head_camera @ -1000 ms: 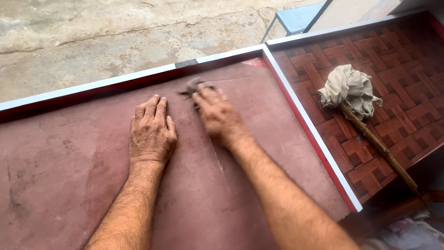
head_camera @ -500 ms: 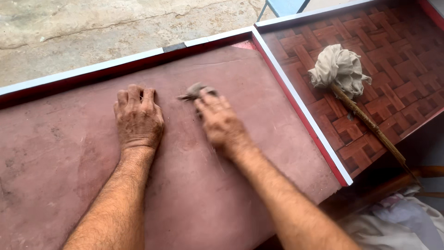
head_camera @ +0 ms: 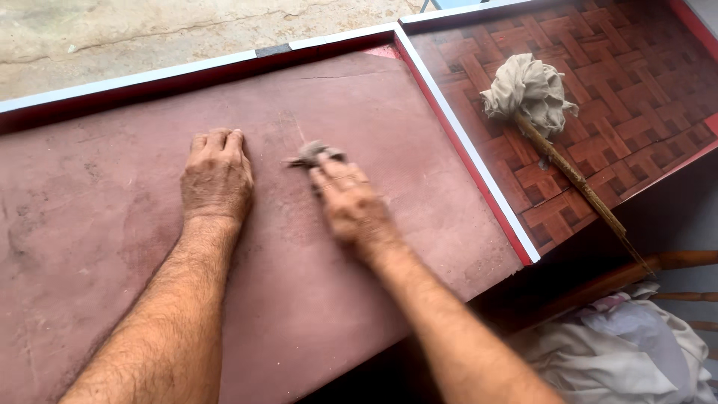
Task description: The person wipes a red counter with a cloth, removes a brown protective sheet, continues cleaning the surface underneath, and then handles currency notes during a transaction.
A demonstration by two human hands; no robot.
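Observation:
My left hand (head_camera: 217, 178) lies flat, palm down, on a dull reddish-brown board (head_camera: 97, 224), fingers together. My right hand (head_camera: 351, 200) is just to its right and presses a small grey scrap (head_camera: 308, 153), perhaps sandpaper or cloth, against the board with its fingertips. The scrap sticks out beyond the fingers. The right hand is blurred.
A white and red frame edge (head_camera: 464, 153) borders the board on the far and right sides. Beyond it a woven-pattern panel (head_camera: 636, 97) carries a stick with a beige cloth bundle (head_camera: 529, 88) on its end. Crumpled white cloth (head_camera: 621, 352) lies at lower right; concrete ground (head_camera: 149, 34) lies beyond.
My right hand has slid the scrap back toward me along the board. My left hand stays flat in much the same spot. The view has shifted slightly.

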